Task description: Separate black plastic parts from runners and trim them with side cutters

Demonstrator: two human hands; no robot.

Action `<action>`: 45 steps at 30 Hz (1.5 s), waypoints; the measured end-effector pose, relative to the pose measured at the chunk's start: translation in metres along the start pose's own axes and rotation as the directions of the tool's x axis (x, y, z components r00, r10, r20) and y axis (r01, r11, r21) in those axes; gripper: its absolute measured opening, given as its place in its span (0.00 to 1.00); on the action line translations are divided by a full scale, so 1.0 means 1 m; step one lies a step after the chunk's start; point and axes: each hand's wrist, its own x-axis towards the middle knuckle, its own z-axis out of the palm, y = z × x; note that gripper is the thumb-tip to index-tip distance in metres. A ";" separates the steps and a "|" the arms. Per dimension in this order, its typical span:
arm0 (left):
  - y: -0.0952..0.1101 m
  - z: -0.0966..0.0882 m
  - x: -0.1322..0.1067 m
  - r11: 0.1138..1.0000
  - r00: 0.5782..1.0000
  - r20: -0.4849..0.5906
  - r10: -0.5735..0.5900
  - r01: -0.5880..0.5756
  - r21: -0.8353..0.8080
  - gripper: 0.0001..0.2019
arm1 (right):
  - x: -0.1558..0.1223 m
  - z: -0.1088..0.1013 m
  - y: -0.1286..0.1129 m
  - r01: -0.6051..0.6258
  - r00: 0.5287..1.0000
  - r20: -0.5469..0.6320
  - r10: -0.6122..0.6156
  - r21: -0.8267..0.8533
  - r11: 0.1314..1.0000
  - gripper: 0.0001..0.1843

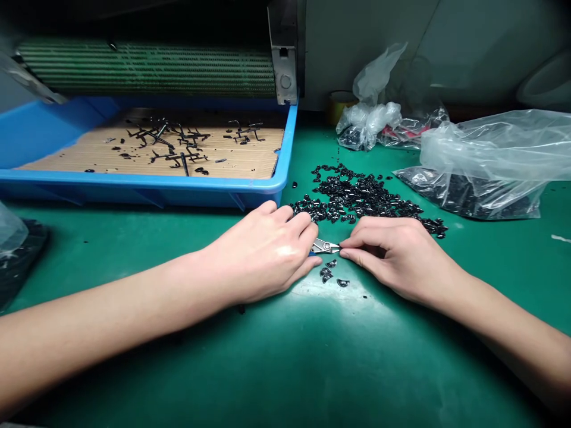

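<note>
My left hand point(267, 252) is closed around a small pair of metal cutters point(325, 246), whose jaws stick out to the right. My right hand point(392, 252) pinches a tiny black part at the cutter tips; the part itself is hidden by my fingertips. Both hands rest on the green mat point(285, 356). Three small black curved pieces point(331, 273) lie just below the cutters. A pile of shiny black parts point(361, 199) sits right behind my hands.
A blue tray point(276, 184) lined with cardboard holds black plastic sprues point(173, 145) at the back left, under a green ribbed machine part point(147, 68). Clear plastic bags point(491, 166) of black parts lie at the right; another bag point(375, 119) stands behind.
</note>
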 end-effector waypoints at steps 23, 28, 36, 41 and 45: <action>-0.005 -0.005 -0.006 0.997 0.995 -0.067 0.071 -0.071 -0.007 0.18 | -0.001 -0.017 -0.003 -0.092 0.992 0.091 0.088 0.039 0.995 0.11; -0.010 0.013 -0.014 0.999 0.993 -0.105 -0.045 0.042 -0.035 0.19 | 0.006 -0.004 0.009 -0.208 0.959 -0.223 0.176 -0.131 0.969 0.07; -0.006 0.013 -0.011 0.998 0.994 -0.101 -0.041 0.036 -0.049 0.18 | 0.002 -0.001 0.002 -0.009 1.000 -0.023 0.010 0.036 0.999 0.07; -0.004 0.011 -0.007 0.999 0.997 -0.078 -0.022 0.018 -0.051 0.19 | 0.001 -0.001 0.001 -0.111 0.993 -0.019 0.112 0.057 0.992 0.03; -0.004 0.010 -0.005 0.999 0.999 -0.042 -0.031 0.029 -0.042 0.20 | 0.001 -0.002 0.001 -0.162 0.987 -0.012 0.163 0.036 0.986 0.02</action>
